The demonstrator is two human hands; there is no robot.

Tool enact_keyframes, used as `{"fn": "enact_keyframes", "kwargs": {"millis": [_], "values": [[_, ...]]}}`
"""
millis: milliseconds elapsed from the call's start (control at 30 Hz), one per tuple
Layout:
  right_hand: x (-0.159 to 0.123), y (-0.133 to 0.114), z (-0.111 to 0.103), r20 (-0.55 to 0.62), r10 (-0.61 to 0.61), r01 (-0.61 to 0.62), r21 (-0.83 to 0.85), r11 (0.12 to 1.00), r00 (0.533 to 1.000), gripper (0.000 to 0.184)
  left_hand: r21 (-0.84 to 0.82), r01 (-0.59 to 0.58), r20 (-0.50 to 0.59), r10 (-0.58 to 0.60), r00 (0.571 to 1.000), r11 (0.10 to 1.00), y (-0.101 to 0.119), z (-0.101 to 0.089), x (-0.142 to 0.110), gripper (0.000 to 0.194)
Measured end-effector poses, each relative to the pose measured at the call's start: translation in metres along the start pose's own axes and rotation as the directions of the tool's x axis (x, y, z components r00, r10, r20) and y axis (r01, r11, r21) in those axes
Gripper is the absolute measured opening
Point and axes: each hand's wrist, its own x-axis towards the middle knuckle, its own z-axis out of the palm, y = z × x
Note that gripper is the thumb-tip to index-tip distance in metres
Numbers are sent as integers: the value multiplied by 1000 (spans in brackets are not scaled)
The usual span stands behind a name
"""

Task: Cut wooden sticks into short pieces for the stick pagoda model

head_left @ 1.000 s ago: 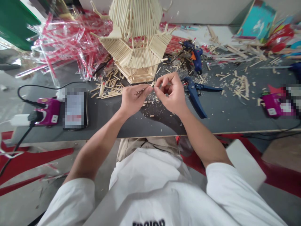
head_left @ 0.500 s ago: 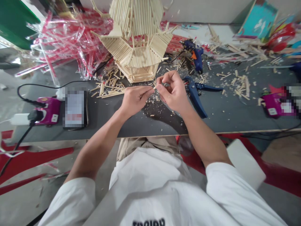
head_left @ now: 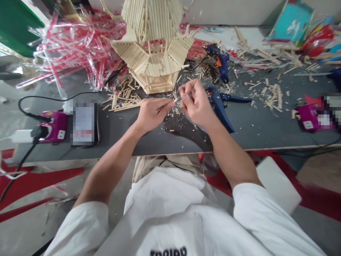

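My left hand (head_left: 156,112) is closed, pinching a short piece of wooden stick (head_left: 175,100) at its fingertips. Just to the right, my right hand (head_left: 194,101) has its thumb and fingers pressed together; anything between them is too small to make out. A small gap separates the two hands. Directly behind them stands a tiered model building (head_left: 157,64) made of thin wooden sticks, with flared roof panels. Blue-handled cutters (head_left: 220,110) lie beside my right hand. Cut stick pieces (head_left: 128,94) are scattered behind my left hand.
A blue glue gun (head_left: 223,67) lies at the back right. Clear and red plastic wrappers (head_left: 80,46) are heaped at the back left. A phone (head_left: 84,124) and a purple power strip (head_left: 54,126) with cables lie on the left. Wood scraps (head_left: 274,96) litter the right side.
My right hand has drawn slightly away from my left fingertips, and its fingers have closed together. The left hand stays almost in place with the stick piece.
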Motion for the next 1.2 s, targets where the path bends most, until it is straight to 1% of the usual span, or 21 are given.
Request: {"fn": "enact_keyframes", "kwargs": {"millis": [100,200,300,367,467,600,767,967,1067,1200], "values": [[1,-3,-4,-39,-18,16,-32,999,999,38,-15,31,-6,-31,1000,999,1,-1,0,46],[-1,-12,-4,-36,-41,38,-86,996,999,37,-20,52,-12,-52,999,998,3,-1,1,47],[-4,-20,-1,-26,-41,37,-139,990,999,36,-21,40,2,-40,999,999,4,-2,3,51],[-6,-23,0,-27,-48,44,-145,989,999,36,-12,15,1,-15,1000,1000,5,-2,3,53],[-6,-24,0,-27,-49,46,-115,992,998,37,19,-28,-11,28,1000,999,3,-1,2,51],[-4,-23,0,-34,-15,14,-32,999,999,39,73,-60,-14,61,998,996,-4,1,-1,45],[-1,-18,-1,23,59,-62,119,991,998,40,128,-88,6,88,996,988,-9,2,-3,41],[0,-13,-1,44,135,-142,239,961,990,40,138,-121,26,118,993,983,-9,1,-4,33],[0,-14,0,62,145,-156,254,954,987,38,153,-127,40,123,992,980,-8,0,-4,33],[0,-16,1,48,94,-102,197,975,994,34,170,-111,59,102,993,979,-5,-1,-4,35]]}}
